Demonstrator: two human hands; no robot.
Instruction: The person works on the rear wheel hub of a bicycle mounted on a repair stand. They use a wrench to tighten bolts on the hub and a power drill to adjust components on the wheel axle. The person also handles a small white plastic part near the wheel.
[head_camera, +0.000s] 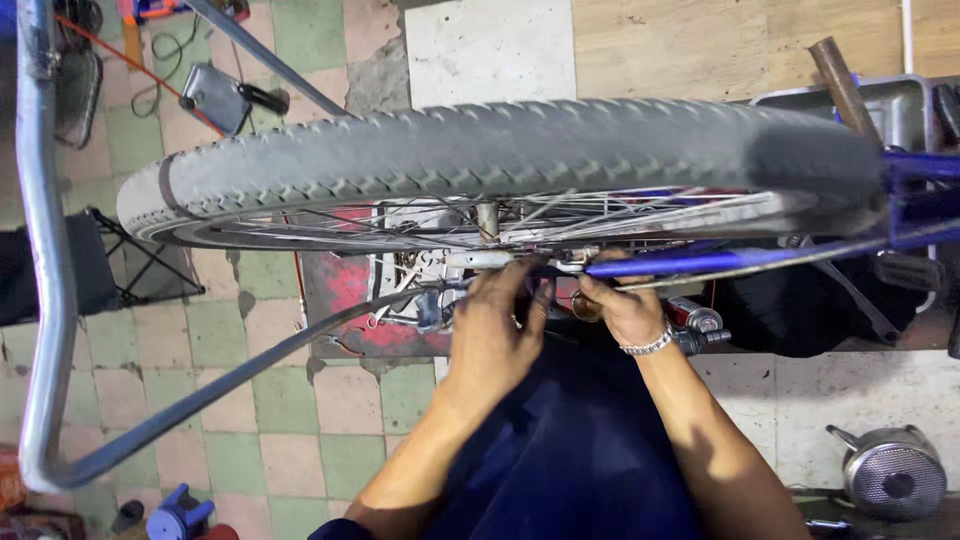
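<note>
A grey bicycle tyre (500, 150) on a spoked wheel stretches across the view, seen from above. My left hand (492, 335) reaches up to the wheel's hub and axle (487, 257), fingers curled around parts there. My right hand (625, 312), with a silver bracelet on the wrist, pinches the axle end beside the blue frame tube (700, 262). What exactly each hand grips is hidden by the fingers. A small round part sits under my right fingers.
A bent grey metal tube (40, 250) curves along the left. The floor has green and pink tiles (300, 400). A round metal pot (893, 472) lies at lower right, a metal tray (890, 100) at upper right, a blue stool (180, 512) at lower left.
</note>
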